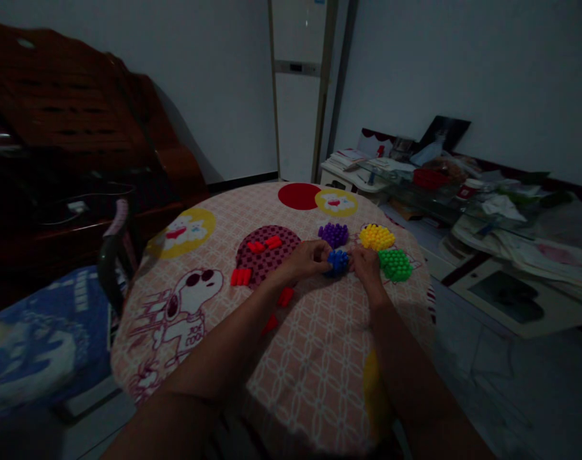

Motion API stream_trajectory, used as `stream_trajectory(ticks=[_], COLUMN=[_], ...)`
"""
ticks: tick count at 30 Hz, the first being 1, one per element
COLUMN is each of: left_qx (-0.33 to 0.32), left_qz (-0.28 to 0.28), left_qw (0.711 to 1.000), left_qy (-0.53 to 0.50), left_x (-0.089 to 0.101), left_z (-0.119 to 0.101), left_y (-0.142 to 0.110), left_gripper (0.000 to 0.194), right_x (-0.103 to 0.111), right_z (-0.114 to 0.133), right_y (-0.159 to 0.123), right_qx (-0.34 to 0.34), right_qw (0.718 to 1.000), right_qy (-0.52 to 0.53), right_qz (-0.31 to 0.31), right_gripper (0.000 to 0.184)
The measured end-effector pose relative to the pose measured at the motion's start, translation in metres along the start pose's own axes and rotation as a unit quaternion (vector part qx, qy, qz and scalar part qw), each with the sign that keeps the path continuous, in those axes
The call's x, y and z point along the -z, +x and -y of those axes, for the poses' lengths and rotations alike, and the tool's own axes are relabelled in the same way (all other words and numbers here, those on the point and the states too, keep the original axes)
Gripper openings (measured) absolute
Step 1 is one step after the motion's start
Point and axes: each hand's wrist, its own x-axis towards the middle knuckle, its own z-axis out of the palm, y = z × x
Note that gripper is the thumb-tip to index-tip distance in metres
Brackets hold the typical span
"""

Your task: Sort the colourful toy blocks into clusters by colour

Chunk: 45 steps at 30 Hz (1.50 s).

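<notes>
My left hand is closed, its fingertips pinching the left side of a blue cluster of small knobbed plastic pieces. On the cluster's right side my right hand is also closed, fingers bent against its edge. Just behind it lies a purple knobbed cluster. A yellow cluster and a green cluster sit to the right, the green one close by my right hand. Small red plastic blocks lie left of my hands: one group, a pair behind it, and another beside my left forearm.
The round table has a patterned cloth. A chair with a blue cushion stands left, near a wooden bench. At right is a cluttered glass-topped cabinet. A tall white air conditioner stands behind.
</notes>
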Motion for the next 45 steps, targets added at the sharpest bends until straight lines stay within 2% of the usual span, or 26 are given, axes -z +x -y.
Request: stream_trajectory(ticks=[4,10,16,19,23,30,34,37,39,42,45], left_qx=[-0.037,-0.042,-0.026,-0.009,-0.003,-0.019,-0.018,-0.010,-0.002,0.015,0.062], left_qz=[0.001,0.002,0.003,0.015,0.013,-0.020,-0.015,-0.024,-0.056,-0.133,-0.204], left_qw=[0.994,0.978,0.955,0.938,0.931,0.935,0.936,0.943,0.948,0.942,0.918], left_qy=[0.103,0.204,0.296,0.345,0.365,0.355,0.351,0.331,0.314,0.308,0.334], left_x=[-0.007,-0.029,-0.047,-0.052,-0.056,-0.058,-0.058,-0.050,-0.036,-0.003,0.038], left_z=[-0.007,-0.003,0.006,0.008,0.008,0.004,0.002,-0.002,-0.004,-0.003,0.006], left_y=[-0.002,-0.004,-0.008,-0.010,-0.010,-0.014,-0.015,-0.011,-0.006,0.001,0.001], left_gripper=[0.010,0.006,0.020,0.021,0.022,0.022,0.022,0.018,0.015,0.014,0.016], right_x=[0.001,0.001,0.002,0.002,0.002,0.001,0.001,0.001,0.000,-0.002,-0.003], right_z=[-0.001,-0.001,-0.002,-0.002,-0.004,-0.008,-0.009,-0.010,-0.011,-0.012,-0.012], right_y=[0.000,0.000,-0.002,-0.002,-0.001,0.001,0.001,0.002,0.002,0.002,0.000], right_qx=[0.014,0.012,0.017,0.016,0.021,0.038,0.049,0.029,0.000,-0.044,-0.067], right_qw=[1.000,1.000,1.000,1.000,1.000,0.998,0.998,1.000,1.000,0.997,0.992], right_qy=[-0.015,-0.005,-0.009,-0.019,-0.023,-0.040,-0.033,-0.006,0.025,0.067,0.100], right_qz=[-0.002,-0.004,0.004,0.005,0.005,0.001,-0.003,-0.003,0.002,-0.007,-0.034], right_gripper=[0.040,0.039,0.040,0.038,0.037,0.040,0.041,0.041,0.040,0.041,0.042])
